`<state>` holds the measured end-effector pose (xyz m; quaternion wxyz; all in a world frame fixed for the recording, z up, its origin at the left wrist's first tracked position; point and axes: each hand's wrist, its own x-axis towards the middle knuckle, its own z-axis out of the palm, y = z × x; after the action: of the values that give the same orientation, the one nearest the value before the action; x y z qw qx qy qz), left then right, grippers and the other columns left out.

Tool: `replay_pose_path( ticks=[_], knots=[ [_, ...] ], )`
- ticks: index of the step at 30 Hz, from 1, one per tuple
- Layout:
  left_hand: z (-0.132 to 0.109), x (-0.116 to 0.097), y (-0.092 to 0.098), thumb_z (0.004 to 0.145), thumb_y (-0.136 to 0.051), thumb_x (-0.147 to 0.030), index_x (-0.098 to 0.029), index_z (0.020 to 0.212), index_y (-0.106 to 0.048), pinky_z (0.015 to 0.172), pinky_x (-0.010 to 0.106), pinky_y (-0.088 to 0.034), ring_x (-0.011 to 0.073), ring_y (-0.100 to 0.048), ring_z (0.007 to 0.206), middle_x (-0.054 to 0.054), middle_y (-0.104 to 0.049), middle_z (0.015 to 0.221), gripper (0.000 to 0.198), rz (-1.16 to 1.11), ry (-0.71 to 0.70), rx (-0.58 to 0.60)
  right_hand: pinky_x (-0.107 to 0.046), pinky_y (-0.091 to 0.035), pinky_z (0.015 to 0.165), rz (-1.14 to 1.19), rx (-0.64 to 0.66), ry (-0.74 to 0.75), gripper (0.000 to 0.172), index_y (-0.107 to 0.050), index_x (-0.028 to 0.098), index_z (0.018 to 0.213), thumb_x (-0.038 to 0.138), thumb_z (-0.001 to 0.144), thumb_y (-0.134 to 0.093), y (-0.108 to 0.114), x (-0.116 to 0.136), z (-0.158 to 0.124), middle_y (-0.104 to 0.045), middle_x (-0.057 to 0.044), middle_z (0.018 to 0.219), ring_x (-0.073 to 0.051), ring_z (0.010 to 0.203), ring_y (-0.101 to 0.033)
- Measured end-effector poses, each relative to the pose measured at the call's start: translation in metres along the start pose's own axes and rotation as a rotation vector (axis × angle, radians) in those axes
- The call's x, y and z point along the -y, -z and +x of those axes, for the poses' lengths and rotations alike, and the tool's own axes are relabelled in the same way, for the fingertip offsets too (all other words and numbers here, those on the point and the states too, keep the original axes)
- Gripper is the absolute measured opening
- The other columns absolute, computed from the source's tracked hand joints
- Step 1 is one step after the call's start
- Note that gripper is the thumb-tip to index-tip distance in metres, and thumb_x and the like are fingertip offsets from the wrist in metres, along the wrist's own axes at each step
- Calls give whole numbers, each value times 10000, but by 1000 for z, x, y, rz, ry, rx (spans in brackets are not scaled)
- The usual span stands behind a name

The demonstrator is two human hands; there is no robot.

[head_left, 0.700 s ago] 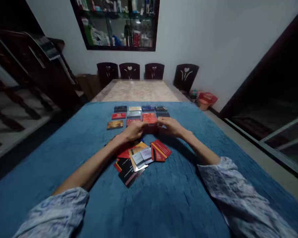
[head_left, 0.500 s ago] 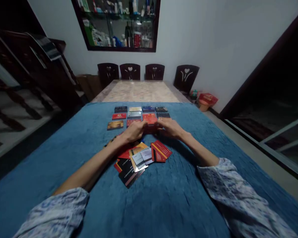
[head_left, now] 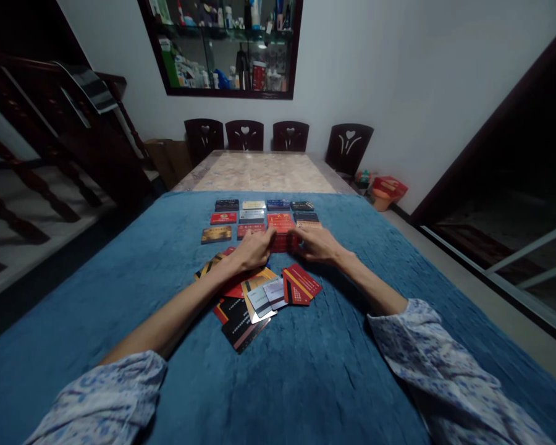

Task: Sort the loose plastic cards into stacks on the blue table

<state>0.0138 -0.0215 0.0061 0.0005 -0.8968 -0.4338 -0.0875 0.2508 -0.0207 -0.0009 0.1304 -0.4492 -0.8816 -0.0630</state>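
Note:
Between my two hands lies a stack of red cards (head_left: pixel 282 242) in the front row of a card grid. My left hand (head_left: pixel 256 248) is closed, its thumb and fingers pressed at the stack's left edge. At the right edge, my right hand (head_left: pixel 319 243) curls its fingers against the same cards. Just behind is another red card (head_left: pixel 280 221). A gold card (head_left: pixel 216 233) and a partly covered red card (head_left: pixel 250 231) lie left of the stack. Nearer to me spreads a loose pile with a black card (head_left: pixel 241 327), a pale card (head_left: pixel 259 300) and a red striped card (head_left: pixel 301 284).
A blue cloth (head_left: pixel 296 383) covers the near part of the table; the bare marble-look top (head_left: pixel 259 170) shows beyond. Several dark chairs (head_left: pixel 244 135) stand at the far end. A red bag (head_left: pixel 389 185) sits on the floor to the right, a wooden railing (head_left: pixel 41 167) at left.
Both hands stay at the red stack; my fingers have shifted slightly and more of the stack's front shows between them. The whole view has moved a little.

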Motion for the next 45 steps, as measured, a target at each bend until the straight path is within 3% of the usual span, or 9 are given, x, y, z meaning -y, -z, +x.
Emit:
replay_pose_path(
  ticks=[11,24,35,45],
  knots=[
    [1,-1,-6,830,-497,-87,-160,1251,-468,960,486,-425,336,-660,1128,154,-715,1127,428,-116,54,-14,-331,-454,778,104,-15,19,460,-537,147,1292,280,854,-583,-8,0,1,-637,-163,1149,-259,949,-635],
    [3,3,-12,832,-510,-129,-167,1255,-488,969,498,-430,335,-642,1138,156,-696,1159,426,-187,67,-51,-388,-488,878,287,-56,52,525,-516,184,1277,234,775,-662,-17,-10,2,-525,-108,1104,-247,981,-551],
    [0,1,3,800,-587,-155,-169,1246,-531,1066,537,-405,346,-595,1216,165,-655,1269,450,-209,41,-62,-410,-475,891,183,-95,82,545,-532,169,1343,320,838,-672,-20,-15,3,-541,-131,1132,-267,1010,-543],
    [2,12,11,840,-614,-219,-169,1260,-546,1021,498,-424,321,-582,1177,142,-656,1245,428,-163,46,-26,-450,-437,947,110,-90,82,520,-568,153,1354,392,894,-614,-12,-13,3,-581,-173,1232,-307,1102,-517]
  ],
)
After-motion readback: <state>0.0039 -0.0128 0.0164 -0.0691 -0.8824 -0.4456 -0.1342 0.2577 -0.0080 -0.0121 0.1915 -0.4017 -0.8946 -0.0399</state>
